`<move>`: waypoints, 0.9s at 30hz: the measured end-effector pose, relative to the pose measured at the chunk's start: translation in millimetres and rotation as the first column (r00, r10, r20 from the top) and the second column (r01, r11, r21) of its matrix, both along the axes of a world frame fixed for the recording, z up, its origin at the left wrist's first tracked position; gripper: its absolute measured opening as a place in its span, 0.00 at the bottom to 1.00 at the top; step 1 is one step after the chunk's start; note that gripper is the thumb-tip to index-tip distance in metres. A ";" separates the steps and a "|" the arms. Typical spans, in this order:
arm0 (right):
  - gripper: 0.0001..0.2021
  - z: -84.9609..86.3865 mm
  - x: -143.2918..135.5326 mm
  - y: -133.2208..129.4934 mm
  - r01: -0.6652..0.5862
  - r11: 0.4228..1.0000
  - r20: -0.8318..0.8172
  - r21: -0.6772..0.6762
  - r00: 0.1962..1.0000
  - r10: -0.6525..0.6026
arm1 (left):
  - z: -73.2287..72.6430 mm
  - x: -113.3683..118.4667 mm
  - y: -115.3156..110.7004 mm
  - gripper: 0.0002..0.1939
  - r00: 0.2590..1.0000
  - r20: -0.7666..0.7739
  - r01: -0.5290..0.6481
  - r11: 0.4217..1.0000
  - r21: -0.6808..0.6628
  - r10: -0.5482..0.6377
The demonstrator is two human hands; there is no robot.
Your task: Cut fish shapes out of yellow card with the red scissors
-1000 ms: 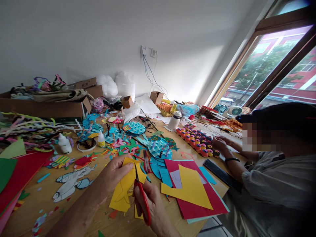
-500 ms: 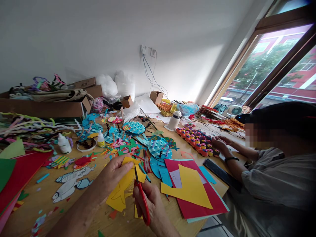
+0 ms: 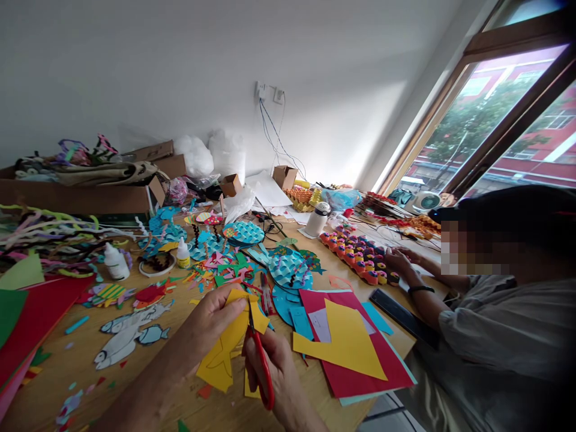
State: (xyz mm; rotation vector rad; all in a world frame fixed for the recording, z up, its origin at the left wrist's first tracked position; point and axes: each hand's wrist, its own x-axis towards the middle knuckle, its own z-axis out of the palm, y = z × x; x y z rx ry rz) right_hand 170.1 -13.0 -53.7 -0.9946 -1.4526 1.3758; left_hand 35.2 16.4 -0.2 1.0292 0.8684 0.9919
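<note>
While coloured sheets, a red one point(image 3: 54, 306) and a green one point(image 3: 11, 315) among them, lay at the left end of the table point(image 3: 220, 414), fuzzy craft stems point(image 3: 54, 237) were heaped behind them. Next came a white glue bottle point(image 3: 116, 263), upright, with paper fish point(image 3: 123, 342) lying nearer the front and a smaller bottle with a yellow label point(image 3: 183, 255) farther right, beside a litter of bright scraps point(image 3: 204, 277). At the middle, just above the table, the left hand point(image 3: 219, 309) had its grip closed in a pinch on the upper part of a yellow paper point(image 3: 220, 360) with pencilled outlines, which hung slanting down toward the front. To its right, the right hand point(image 3: 278, 353) had its grip curled round the red handles of the scissors point(image 3: 266, 369); their dark blades pointed up at the paper's edge, touching it, though how far apart they stood could not be told. Right of that, another yellow sheet point(image 3: 353, 342) lay across a red sheet point(image 3: 330, 375). Beyond lay a dark, flat, oblong object point(image 3: 402, 318), and a co-worker's hands point(image 3: 398, 259) were at the end of a painted egg tray point(image 3: 355, 258).
</note>
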 end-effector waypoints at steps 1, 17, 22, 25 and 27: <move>0.22 -0.7 0.2 0.1 0.001 1.000 0.001 0.000 1.000 -0.001 | 0.5 -0.1 -0.2 0.08 1.000 -0.003 0.000 1.000 -0.002 0.000; 0.20 -12.6 2.9 1.8 0.046 0.998 0.090 0.045 0.995 -0.050 | 0.0 -3.8 0.1 0.06 0.999 -0.021 0.026 1.000 -0.004 -0.026; 0.20 -13.0 1.9 2.0 0.058 0.997 0.108 0.057 0.992 -0.064 | 1.8 -3.3 0.1 0.07 0.999 -0.025 0.025 0.999 -0.023 -0.026; 0.20 -12.4 0.4 2.4 0.033 0.998 0.071 0.045 0.997 -0.036 | 3.9 -2.3 -0.1 0.07 0.999 -0.042 0.036 0.999 0.015 -0.035; 0.20 -12.4 -0.3 2.5 0.032 0.999 0.055 0.039 0.998 -0.034 | 4.8 -2.1 -0.2 0.06 0.998 -0.058 0.042 0.998 0.041 -0.039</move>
